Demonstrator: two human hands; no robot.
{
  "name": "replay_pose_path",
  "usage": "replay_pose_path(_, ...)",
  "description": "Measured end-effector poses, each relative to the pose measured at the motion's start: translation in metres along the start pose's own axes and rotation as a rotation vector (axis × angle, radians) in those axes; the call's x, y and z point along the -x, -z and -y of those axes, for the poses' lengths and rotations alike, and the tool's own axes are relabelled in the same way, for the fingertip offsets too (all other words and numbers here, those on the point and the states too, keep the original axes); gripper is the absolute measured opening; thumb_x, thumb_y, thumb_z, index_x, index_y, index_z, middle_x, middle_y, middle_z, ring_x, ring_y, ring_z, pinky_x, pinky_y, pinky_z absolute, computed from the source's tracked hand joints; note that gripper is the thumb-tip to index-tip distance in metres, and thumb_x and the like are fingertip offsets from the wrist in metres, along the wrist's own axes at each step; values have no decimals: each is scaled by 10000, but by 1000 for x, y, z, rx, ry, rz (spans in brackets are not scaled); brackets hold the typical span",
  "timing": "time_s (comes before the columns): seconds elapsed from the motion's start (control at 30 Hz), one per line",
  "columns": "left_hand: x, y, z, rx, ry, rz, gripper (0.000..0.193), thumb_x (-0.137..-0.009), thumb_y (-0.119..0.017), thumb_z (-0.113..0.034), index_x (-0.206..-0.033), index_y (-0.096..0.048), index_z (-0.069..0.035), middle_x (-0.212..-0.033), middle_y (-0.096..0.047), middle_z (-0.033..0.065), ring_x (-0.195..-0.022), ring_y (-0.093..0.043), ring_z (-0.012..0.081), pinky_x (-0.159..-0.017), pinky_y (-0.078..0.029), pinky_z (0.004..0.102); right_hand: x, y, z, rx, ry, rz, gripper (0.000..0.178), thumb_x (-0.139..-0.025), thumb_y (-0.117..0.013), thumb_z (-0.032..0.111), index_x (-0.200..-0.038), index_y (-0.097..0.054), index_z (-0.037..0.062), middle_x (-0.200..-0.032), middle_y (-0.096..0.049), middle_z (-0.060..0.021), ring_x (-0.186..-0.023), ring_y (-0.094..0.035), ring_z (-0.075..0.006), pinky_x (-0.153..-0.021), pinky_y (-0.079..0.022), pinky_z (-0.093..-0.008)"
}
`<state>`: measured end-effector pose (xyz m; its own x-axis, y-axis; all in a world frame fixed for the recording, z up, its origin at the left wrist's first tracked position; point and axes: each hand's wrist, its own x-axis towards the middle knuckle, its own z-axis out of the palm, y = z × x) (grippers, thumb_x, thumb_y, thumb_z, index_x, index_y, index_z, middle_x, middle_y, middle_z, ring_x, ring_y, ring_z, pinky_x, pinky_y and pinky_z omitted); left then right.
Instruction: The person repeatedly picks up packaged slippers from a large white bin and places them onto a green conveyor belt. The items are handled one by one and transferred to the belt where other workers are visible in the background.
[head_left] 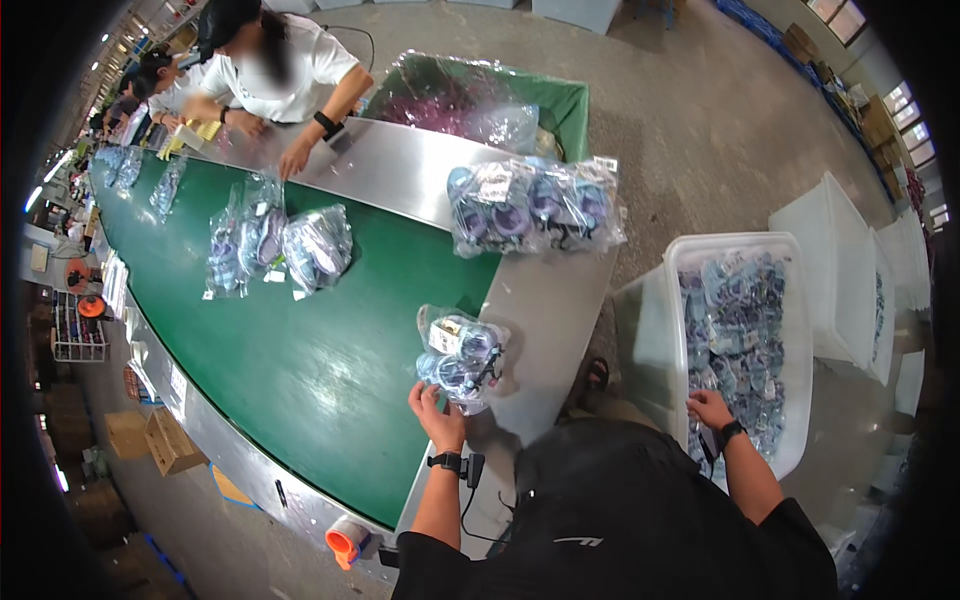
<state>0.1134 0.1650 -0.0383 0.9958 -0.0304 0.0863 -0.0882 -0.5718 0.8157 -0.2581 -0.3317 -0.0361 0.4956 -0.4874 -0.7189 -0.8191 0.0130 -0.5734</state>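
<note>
My left hand has its fingers and thumb at the near edge of a clear plastic bag of light blue and purple shoes. That bag lies where the green conveyor belt meets the metal end table. My right hand is over the near left part of a white tub, fingers loosely apart, with nothing seen in them. Inside the tub are many bagged shoes of the same colours. A larger clear bag of several shoes rests at the far end of the table.
Across the belt, a person in white reaches to bagged shoes; other people sit farther left. A green bin lined with plastic stands beyond the metal ledge. More white tubs stand right. An orange tape roll sits at the near belt edge.
</note>
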Motion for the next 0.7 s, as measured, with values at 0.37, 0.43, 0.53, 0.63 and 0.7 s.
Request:
replay_pose_path(0.37,-26,-18,8,354,397,111,721,-890,-677,-258,-1455,-337,32,-1431,-438,237,-1322,-435,326,-1095,-331,390,-14,-17,50,14,19,54,403,-885,-666,245,-1185,-572,-9,-874,-669,-88,-718,-649,-130,-593,-498,-266)
replay_pose_path(0.43,-43,-27,0,274,265,150,770,-850,-716,-224,-1469,-325,16,-1413,-456,239,-1302,-452,329,-1093,-333,392,-11,-16,49,27,45,42,403,-886,-668,248,-1182,-575,-8,-878,-669,-87,-714,-649,-131,-594,-499,-267)
replay_pose_path(0.53,-56,-38,-22,246,117,231,838,-778,-763,-166,-1483,-329,-33,-1394,-439,242,-1269,-456,344,-1087,-342,401,-4,-13,40,-2,23,20,407,-884,-673,252,-1181,-577,-9,-874,-670,-82,-709,-649,-130,-593,-501,-268)
replay_pose_path(0.63,-50,-47,-54,237,116,191,959,-720,-770,-73,-1524,-248,-99,-1359,-381,207,-1240,-433,339,-1058,-377,405,5,-11,30,-40,-7,5,401,-880,-683,253,-1162,-588,-15,-872,-673,-79,-700,-649,-132,-601,-504,-271)
replay_pose_path(0.7,-44,-57,-81,572,267,259,1020,-695,-710,33,-1542,-154,-84,-1375,-372,176,-1232,-438,279,-1018,-421,370,13,-11,31,-41,58,-2,387,-875,-690,252,-1136,-601,-21,-868,-672,-79,-693,-647,-135,-612,-505,-275)
